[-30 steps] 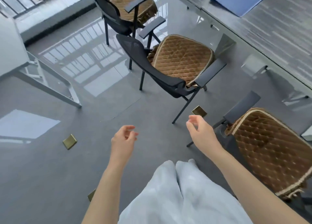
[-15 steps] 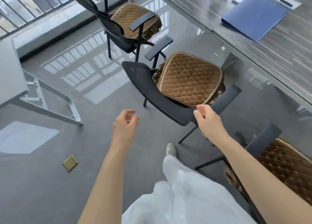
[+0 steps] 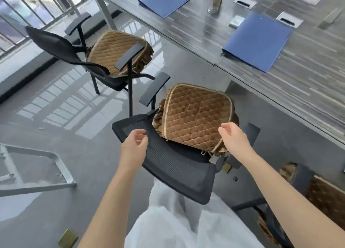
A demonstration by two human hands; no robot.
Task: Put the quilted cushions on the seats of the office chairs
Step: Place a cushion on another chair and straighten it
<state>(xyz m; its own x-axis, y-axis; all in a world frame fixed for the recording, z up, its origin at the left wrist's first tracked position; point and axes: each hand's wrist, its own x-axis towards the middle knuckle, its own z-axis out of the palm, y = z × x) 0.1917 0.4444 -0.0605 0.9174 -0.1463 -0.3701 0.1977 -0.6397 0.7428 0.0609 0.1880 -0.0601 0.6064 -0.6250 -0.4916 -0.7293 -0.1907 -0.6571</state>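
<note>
Hands now reach the nearest black mesh office chair [image 3: 168,160], closer than 1 s ago. Left hand [image 3: 134,146] and right hand [image 3: 233,138] both loose, holding nothing; brown quilted cushion [image 3: 196,117] sits bunched on seat, prob. needs straightening.

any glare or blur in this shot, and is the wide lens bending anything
Head view: window light glares off the glossy floor, mirroring the railing; the table edge bows from wide-angle distortion; the far chair is slightly soft, while the near cushion and both hands are fairly sharp.
</note>
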